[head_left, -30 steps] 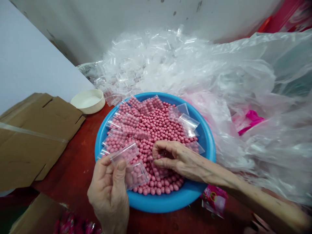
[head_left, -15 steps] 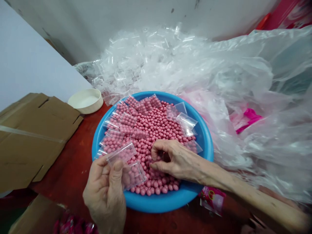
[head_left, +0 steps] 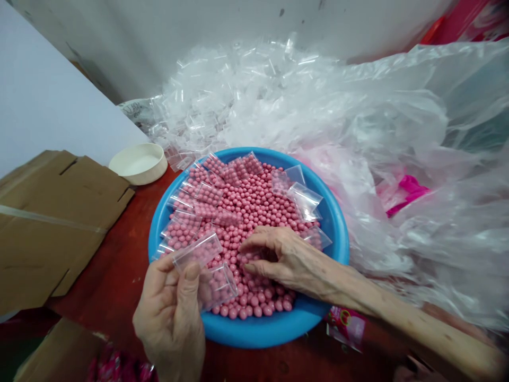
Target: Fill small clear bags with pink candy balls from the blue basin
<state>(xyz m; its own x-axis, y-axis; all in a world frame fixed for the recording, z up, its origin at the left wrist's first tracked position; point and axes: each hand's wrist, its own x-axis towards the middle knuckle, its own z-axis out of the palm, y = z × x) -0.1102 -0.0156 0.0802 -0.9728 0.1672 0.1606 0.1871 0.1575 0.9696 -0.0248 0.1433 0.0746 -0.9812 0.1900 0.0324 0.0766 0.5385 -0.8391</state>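
A round blue basin [head_left: 338, 233] holds a heap of small, glossy pink balls [head_left: 262, 204]. My left hand [head_left: 173, 313] is closed at the basin's near left rim, thumb pressed on a small clear plastic bag [head_left: 201, 250]. A second clear piece [head_left: 218, 286] shows below the thumb; I cannot tell whether it is part of the same bag. Inside the basin, my right hand [head_left: 284, 257] has its curled fingers and thumb apart, tips down among the balls. Several filled clear bags [head_left: 209, 193] lie along the left and far side. Flat-looking bags [head_left: 305, 201] rest at the right.
Behind the basin rises a large pile of clear plastic bags [head_left: 222, 101], with loose plastic sheeting [head_left: 397, 122] to the right. On the red table [head_left: 119, 249] are a white bowl [head_left: 139, 164], a cardboard box [head_left: 55, 223] and a pink printed packet [head_left: 345, 326].
The fingertips of my right hand have moved slightly left and spread from the thumb among the balls. My left hand keeps the bag in nearly the same place.
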